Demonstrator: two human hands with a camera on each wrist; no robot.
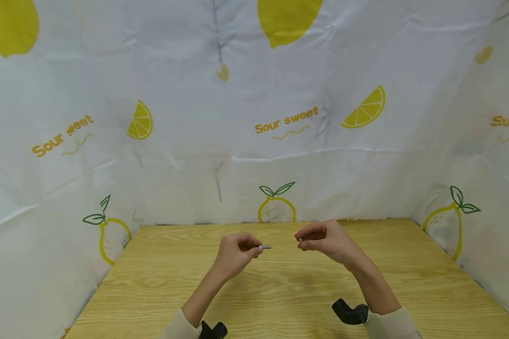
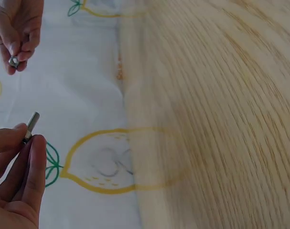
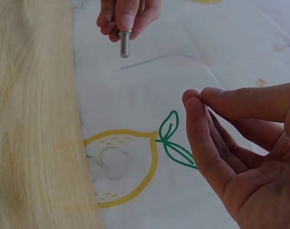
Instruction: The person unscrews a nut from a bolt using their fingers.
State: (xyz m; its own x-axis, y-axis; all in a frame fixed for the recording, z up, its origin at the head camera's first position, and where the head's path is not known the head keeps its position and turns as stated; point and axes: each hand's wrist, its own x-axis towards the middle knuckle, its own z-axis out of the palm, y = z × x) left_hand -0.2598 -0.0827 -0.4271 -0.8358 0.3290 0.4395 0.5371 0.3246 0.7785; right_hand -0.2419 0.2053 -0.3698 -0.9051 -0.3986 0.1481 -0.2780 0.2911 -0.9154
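Observation:
Between thumb and fingertips, my left hand point(image 1: 234, 254) pinches a silver bolt point(image 1: 266, 247) by its head end. The threaded shank point(image 3: 125, 46) shows in the right wrist view, sticking out past the fingers. Facing it across a gap, my right hand point(image 1: 334, 242) pinches a small metal nut point(image 2: 14, 61), whose hole is visible in the left wrist view. In the right wrist view the fingertips hide the nut. Bolt and nut are apart, both held up above the wooden table point(image 1: 271, 301).
A white cloth point(image 1: 186, 117) printed with lemons and lettering hangs behind and at both sides of the table. A black wrist-worn device point(image 1: 350, 312) sits at the right sleeve, and another black device point(image 1: 213, 330) sits by the left.

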